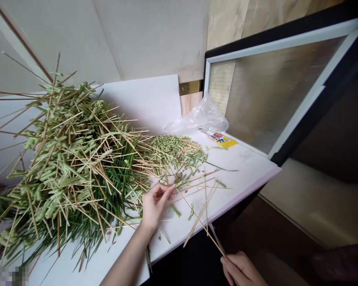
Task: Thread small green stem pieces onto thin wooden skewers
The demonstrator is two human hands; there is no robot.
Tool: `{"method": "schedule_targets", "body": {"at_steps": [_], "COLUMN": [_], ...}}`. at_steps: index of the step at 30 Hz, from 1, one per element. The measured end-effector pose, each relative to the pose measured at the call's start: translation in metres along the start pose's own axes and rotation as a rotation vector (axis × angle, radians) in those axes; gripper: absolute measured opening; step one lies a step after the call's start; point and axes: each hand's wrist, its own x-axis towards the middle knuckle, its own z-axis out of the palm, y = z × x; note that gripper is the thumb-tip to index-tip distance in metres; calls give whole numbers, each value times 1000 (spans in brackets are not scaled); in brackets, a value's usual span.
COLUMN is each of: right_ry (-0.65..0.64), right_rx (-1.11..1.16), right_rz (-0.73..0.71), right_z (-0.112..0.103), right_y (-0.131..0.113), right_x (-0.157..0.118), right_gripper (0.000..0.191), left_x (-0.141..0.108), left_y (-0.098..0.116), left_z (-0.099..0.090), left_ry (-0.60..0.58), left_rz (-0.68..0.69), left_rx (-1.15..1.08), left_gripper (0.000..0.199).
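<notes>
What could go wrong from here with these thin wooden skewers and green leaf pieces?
The long thin wooden skewer in the right hand points toward the left hand, so its tip could poke that hand. The loose wooden skewers near the edge of the white board could perhaps roll off and fall.

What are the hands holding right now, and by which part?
The left hand pinches a bamboo skewer near its upper end; the right hand appears to grip that skewer's lower end.

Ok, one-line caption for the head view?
Left hand and right hand hold a thin wooden stick beside a heap of sticks and green leaves on a white board.
</notes>
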Motion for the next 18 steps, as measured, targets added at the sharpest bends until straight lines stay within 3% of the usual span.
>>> {"method": "schedule_targets", "body": {"at_steps": [10, 15, 18], "right_ry": [118, 105, 129], "right_rx": [182, 219, 192], "right_rz": [-13, -49, -88], "right_z": [5, 6, 8], "right_y": [-4, -3, 2], "right_x": [0, 2, 6], "right_gripper": [72, 70, 69], "left_x": [-6, -12, -16], "left_y": [8, 14, 17], "left_z": [-1, 8, 13], "left_ry": [-46, -230, -325], "left_rz": [215, 252, 204], "left_rx": [318, 310, 277], "left_gripper": [17, 13, 13]}}
